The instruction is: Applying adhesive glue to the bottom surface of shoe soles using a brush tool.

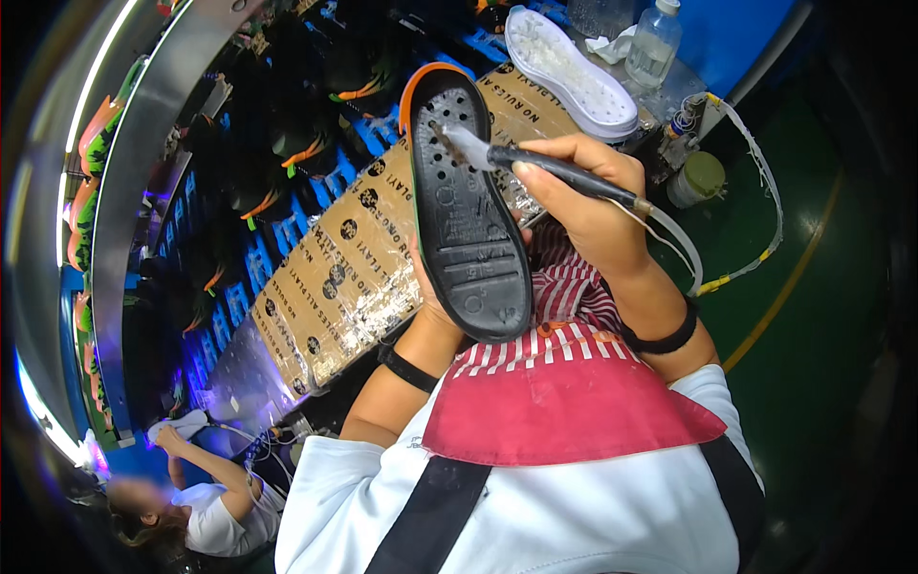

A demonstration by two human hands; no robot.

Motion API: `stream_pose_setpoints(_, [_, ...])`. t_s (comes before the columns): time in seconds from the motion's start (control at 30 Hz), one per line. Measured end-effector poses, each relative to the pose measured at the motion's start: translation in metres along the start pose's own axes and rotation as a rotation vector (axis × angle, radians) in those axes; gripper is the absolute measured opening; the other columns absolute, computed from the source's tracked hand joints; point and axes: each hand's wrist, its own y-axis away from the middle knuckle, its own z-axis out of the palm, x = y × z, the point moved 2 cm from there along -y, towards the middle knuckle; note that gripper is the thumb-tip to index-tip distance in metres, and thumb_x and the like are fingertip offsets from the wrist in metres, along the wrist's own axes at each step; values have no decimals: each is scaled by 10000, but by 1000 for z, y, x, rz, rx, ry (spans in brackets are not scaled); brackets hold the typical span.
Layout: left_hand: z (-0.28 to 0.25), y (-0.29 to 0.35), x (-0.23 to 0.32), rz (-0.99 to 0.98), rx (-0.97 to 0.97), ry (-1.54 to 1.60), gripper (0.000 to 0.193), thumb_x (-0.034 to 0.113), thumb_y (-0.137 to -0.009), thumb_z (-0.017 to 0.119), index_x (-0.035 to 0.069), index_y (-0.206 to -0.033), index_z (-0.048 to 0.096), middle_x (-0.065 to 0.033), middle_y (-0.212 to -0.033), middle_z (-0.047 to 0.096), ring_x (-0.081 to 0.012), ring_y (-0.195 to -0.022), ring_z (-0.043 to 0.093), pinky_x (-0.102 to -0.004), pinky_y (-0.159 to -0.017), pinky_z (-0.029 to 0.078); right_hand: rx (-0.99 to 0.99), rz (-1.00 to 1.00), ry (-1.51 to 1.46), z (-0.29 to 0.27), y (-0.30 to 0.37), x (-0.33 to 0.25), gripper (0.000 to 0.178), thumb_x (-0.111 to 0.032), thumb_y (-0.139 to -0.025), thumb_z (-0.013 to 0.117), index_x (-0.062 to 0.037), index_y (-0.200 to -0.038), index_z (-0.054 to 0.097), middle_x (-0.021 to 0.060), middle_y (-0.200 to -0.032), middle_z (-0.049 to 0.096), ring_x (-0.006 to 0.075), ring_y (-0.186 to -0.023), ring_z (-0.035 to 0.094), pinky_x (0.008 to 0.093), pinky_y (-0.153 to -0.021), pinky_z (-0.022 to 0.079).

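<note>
A black shoe sole with an orange rim at its toe end is tilted up in front of me. Small round holes cluster in its upper part, with ridges lower down. My left hand grips it from the left edge and behind, so most of those fingers are hidden. In my right hand is a black-handled glue brush, held like a pen. Its pale bristles touch the sole near the holes. A thin clear hose runs from the handle's rear end.
Brown printed paper under clear film covers the worktop. A white sole lies at the back, beside a clear bottle and a lidded jar. A conveyor with blue racks runs along the left. Another person works at lower left.
</note>
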Motion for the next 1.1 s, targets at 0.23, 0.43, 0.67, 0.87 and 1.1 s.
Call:
stream_pose_setpoints(0.23, [23, 11, -27, 14, 360, 170, 910, 739, -766, 413, 97, -1400, 295, -186, -1370, 394, -352, -1192, 467, -485, -987, 413, 203, -463, 505, 19, -18, 10, 136, -98, -721, 684, -31, -819, 620, 125, -688, 615, 285, -607, 605, 360, -567, 462])
stream_pose_setpoints(0.43, [-10, 4, -14, 180, 0, -148, 831, 690, -807, 393, 114, -1401, 305, -125, -1383, 399, -294, -1223, 449, -449, -1024, 377, -111, -610, 398, 33, -7, 14, 134, -93, -689, 683, -47, -791, 610, 90, -670, 592, 284, -601, 585, 364, -576, 462])
stream_pose_setpoints(0.67, [-11, 7, -14, 53, 52, -106, 768, 658, -816, 405, 115, -1359, 381, -116, -1338, 449, -283, -1203, 465, -430, -1028, 373, 22, -586, 653, 26, -10, 5, 162, -49, -696, 696, -15, -838, 625, 116, -700, 604, 284, -622, 586, 342, -565, 451])
stream_pose_setpoints(0.87, [-22, 5, -7, 215, 67, -124, 709, 632, -795, 455, 137, -1303, 446, -120, -1261, 514, -280, -1106, 536, -435, -976, 420, -183, -527, 350, 35, 4, 0, 158, -69, -679, 703, -32, -814, 629, 114, -685, 610, 276, -601, 592, 341, -565, 466])
stream_pose_setpoints(1.1, [-36, 2, -3, 187, 45, -101, 724, 659, -774, 471, 141, -1280, 470, -120, -1249, 521, -273, -1111, 532, -422, -971, 426, -110, -577, 546, 37, 11, 16, 161, -80, -690, 671, -43, -831, 605, 102, -678, 574, 287, -641, 576, 363, -572, 460])
